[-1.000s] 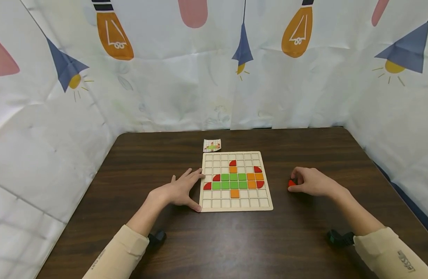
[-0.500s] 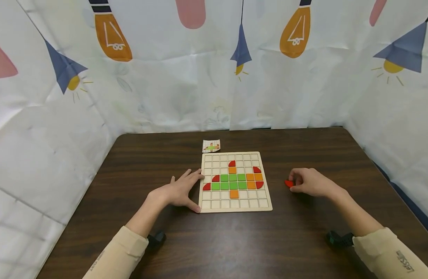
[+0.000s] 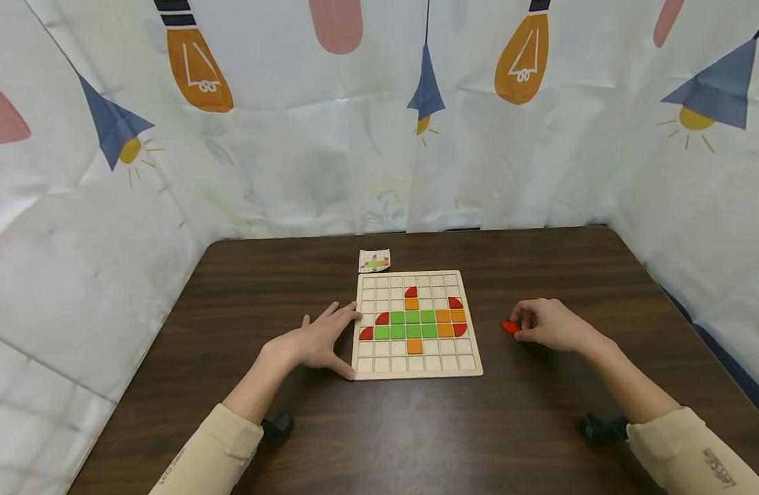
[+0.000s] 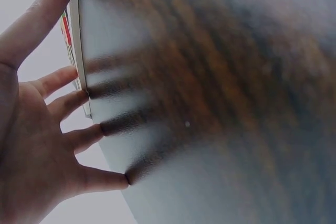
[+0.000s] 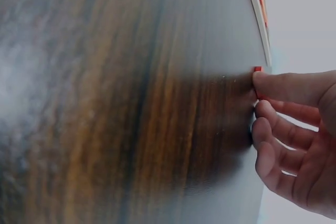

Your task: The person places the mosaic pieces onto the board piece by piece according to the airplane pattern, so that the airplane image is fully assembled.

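A square wooden grid board [image 3: 379,366] lies mid-table, with green and orange squares and red quarter-round pieces set in its cells. My left hand [image 3: 317,338] is spread at the board's left edge, its thumb at the near corner and fingertips on the side. In the left wrist view the other fingertips of that hand [image 4: 52,135] touch the tabletop. To the right of the board, my right hand [image 3: 549,324] pinches a red quarter-round piece [image 3: 509,327] between thumb and fingers. The right wrist view shows this red piece [image 5: 258,69] edge-on, close to the table surface.
A small printed card [image 3: 375,260] with a coloured grid picture lies just behind the board. The dark wood table [image 3: 416,426] ends at a white curtain [image 3: 330,165] printed with lamps and bulbs.
The red piece has turned in my right hand's fingers and now sticks out further toward the board. My left hand has stayed in place on the board.
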Demonstrator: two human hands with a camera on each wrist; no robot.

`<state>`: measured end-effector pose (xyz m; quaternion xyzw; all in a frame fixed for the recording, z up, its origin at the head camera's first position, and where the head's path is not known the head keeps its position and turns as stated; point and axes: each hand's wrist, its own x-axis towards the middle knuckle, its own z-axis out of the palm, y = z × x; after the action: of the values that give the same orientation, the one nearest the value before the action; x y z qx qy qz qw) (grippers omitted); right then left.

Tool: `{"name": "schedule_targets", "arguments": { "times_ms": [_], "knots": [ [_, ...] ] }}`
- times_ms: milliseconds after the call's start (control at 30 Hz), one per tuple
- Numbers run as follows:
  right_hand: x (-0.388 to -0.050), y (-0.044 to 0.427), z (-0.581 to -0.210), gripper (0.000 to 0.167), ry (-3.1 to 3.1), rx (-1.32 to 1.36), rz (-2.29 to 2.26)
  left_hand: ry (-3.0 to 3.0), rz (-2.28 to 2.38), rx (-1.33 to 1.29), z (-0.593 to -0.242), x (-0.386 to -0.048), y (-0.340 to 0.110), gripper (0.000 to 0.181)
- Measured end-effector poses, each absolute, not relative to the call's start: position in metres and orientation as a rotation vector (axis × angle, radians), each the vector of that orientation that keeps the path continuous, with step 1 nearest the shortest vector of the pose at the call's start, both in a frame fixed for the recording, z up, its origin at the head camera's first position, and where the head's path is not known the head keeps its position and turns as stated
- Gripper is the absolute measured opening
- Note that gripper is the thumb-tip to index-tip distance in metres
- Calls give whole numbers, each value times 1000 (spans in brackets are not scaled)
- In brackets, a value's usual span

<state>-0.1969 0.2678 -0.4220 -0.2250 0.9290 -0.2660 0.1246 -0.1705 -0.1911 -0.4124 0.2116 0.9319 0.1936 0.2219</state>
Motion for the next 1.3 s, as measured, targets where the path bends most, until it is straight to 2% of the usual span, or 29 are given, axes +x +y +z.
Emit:
{"name": "schedule_targets", "arguments": {
  "times_ms": [400, 700, 1300],
  "knots": [
    [-196, 260, -420, 15, 2759, -661, -811, 2569, 551, 578, -414, -169, -192, 106],
    [-196, 246, -420, 21, 2762, -649, -908, 2563, 566, 582, -413, -169, -192, 105],
    [-190, 207, -422, 21, 2725, -738, -992, 2565, 559, 589, -415, -169, -194, 105]
  ]
}}
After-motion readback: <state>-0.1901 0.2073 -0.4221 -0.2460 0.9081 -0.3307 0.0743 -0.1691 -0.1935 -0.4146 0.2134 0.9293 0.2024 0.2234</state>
